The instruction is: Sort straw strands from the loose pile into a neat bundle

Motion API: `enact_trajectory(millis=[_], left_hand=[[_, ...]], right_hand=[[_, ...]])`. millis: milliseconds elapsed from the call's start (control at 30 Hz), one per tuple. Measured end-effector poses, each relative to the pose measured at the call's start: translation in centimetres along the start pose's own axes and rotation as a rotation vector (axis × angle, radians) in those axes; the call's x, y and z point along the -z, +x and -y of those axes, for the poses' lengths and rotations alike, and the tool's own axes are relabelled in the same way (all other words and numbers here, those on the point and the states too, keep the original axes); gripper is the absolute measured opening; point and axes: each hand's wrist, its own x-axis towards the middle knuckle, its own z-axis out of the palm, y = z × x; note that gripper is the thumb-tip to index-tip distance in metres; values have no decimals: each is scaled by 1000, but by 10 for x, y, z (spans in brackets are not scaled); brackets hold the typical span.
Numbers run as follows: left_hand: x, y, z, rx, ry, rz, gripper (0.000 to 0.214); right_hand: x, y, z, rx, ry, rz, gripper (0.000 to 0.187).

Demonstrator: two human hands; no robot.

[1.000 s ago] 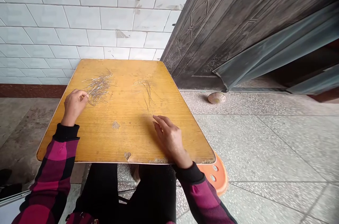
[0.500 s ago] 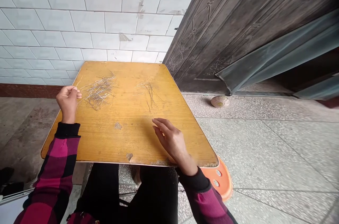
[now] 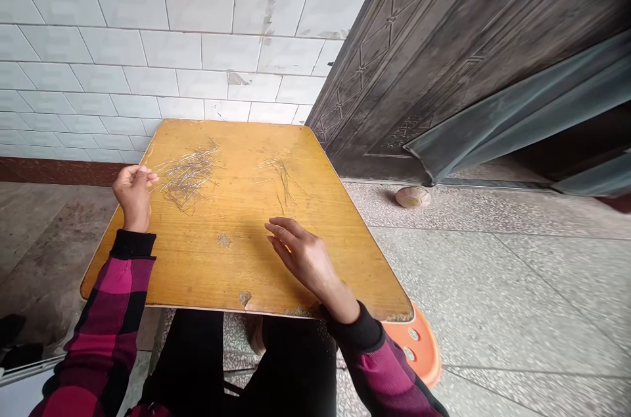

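A yellow wooden table stands in front of me. A loose pile of thin metal wires lies at its far left, and a smaller bunch of wires lies at the far middle. My left hand hovers at the table's left edge beside the big pile, fingers pinched together, apparently on a thin wire. My right hand rests over the table's middle, fingers stretched out and apart, holding nothing, a little short of the smaller bunch.
A white tiled wall runs behind the table. A dark metal door stands to the right. An orange plastic stool peeks from under the table's near right corner. A small round object lies on the speckled floor by the door.
My left hand drew back from the big pile to the table's left edge and pinched shut. My right hand slid a little left, away from the smaller bunch.
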Motion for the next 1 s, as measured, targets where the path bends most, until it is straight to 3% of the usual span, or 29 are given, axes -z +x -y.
enact_trajectory(millis=[100, 300, 467, 633, 800, 1000], left_hand=[[-1, -3, -4, 8, -44, -28, 14], [-8, -15, -11, 98, -400, 106, 14], [-10, -21, -14, 336, -604, 281, 12], [-20, -41, -15, 630, -584, 579, 13], [-31, -69, -22, 694, -477, 807, 19], [-35, -84, -19, 790, -436, 940, 17]], right_hand=[[-3, 5, 2, 17, 17, 15, 26], [-5, 11, 3, 37, 20, 50, 25], [-11, 12, 0, 45, 98, 37, 25], [-15, 18, -7, -38, 329, -111, 25], [-23, 23, -15, -179, 604, -152, 28], [-22, 24, -12, -82, 788, -98, 22]])
